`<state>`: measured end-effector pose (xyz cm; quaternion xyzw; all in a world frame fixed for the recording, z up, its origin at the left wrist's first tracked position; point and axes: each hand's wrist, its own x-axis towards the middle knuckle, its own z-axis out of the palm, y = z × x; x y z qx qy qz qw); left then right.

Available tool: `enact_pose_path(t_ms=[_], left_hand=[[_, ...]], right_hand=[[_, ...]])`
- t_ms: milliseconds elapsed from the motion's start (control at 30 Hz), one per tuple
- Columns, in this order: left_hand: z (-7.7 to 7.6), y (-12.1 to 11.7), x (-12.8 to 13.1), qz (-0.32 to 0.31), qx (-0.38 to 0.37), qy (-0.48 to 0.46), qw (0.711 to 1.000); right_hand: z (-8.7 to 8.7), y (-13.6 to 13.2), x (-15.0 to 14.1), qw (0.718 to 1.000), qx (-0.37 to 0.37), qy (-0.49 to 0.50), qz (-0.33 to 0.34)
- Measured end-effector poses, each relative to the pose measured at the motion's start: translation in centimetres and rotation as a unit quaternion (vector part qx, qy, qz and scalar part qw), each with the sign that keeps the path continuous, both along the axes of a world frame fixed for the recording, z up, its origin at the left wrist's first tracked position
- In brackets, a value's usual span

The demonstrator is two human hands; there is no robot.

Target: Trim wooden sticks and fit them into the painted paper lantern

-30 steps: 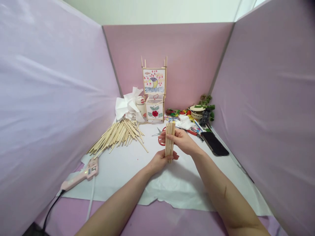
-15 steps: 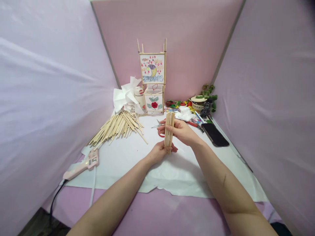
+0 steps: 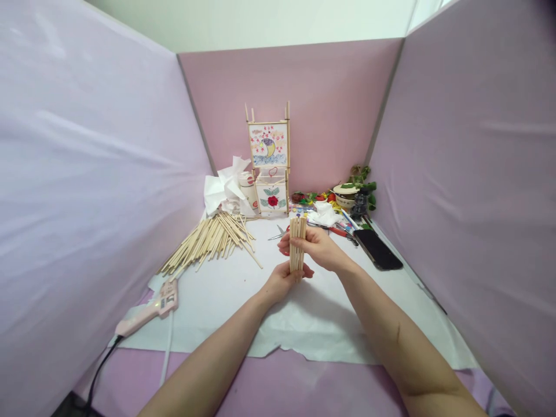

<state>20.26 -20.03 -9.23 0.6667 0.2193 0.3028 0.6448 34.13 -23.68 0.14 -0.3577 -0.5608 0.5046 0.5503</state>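
A bundle of short wooden sticks [image 3: 297, 255] stands upright between my hands, over the white sheet. My left hand [image 3: 281, 281] is closed round its lower end. Higher up, my right hand [image 3: 316, 246] grips the bundle, thumb on the near side and fingers behind it. Red-handled scissors [image 3: 278, 234] lie on the sheet just behind my right fingers, their handles partly hidden. To the left, many loose wooden sticks [image 3: 212, 238] lie in a fanned pile.
A pink glue gun [image 3: 147, 310] with a white glue stick lies at the left edge. A stick-framed lantern [image 3: 271, 168] stands at the back beside crumpled white paper [image 3: 228, 185]. Red-handled pliers [image 3: 343, 233], a phone [image 3: 377, 249] and a lidded pot [image 3: 346, 197] are on the right.
My view has tilted up, so the things sit lower in the picture and the wall above the pink panel shows. Both hands keep their hold on the upright stick bundle.
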Motion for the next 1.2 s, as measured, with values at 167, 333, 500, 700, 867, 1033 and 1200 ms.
enact_pose_path(t_ms=[167, 333, 500, 700, 867, 1033, 1200], left_hand=[[0.0, 0.0, 0.1, 0.020, -0.036, -0.033, 0.999], [0.2, 0.0, 0.3, 0.013, -0.011, -0.017, 1.000], [0.3, 0.1, 0.3, 0.018, -0.038, -0.018, 0.999], [0.5, 0.0, 0.2, 0.016, -0.050, -0.024, 0.998], [0.4, -0.2, 0.1, -0.003, -0.111, -0.052, 0.993], [0.0, -0.3, -0.2, -0.089, -0.180, -0.050, 0.978], [0.1, -0.3, -0.4, -0.143, -0.229, -0.062, 0.961]], right_hand=[[0.1, 0.0, -0.1, 1.000, -0.015, -0.007, -0.002], [0.5, 0.0, 0.1, 1.000, -0.007, -0.026, -0.015], [0.7, -0.1, 0.7, 0.998, 0.015, -0.059, -0.032], [0.3, 0.2, 0.5, 0.998, 0.006, -0.048, -0.026], [-0.3, 0.6, 0.2, 0.999, -0.018, -0.014, -0.043], [-0.6, 0.9, 0.5, 0.995, -0.052, 0.000, -0.080], [-1.0, 1.5, 0.8, 0.990, -0.087, 0.007, -0.110]])
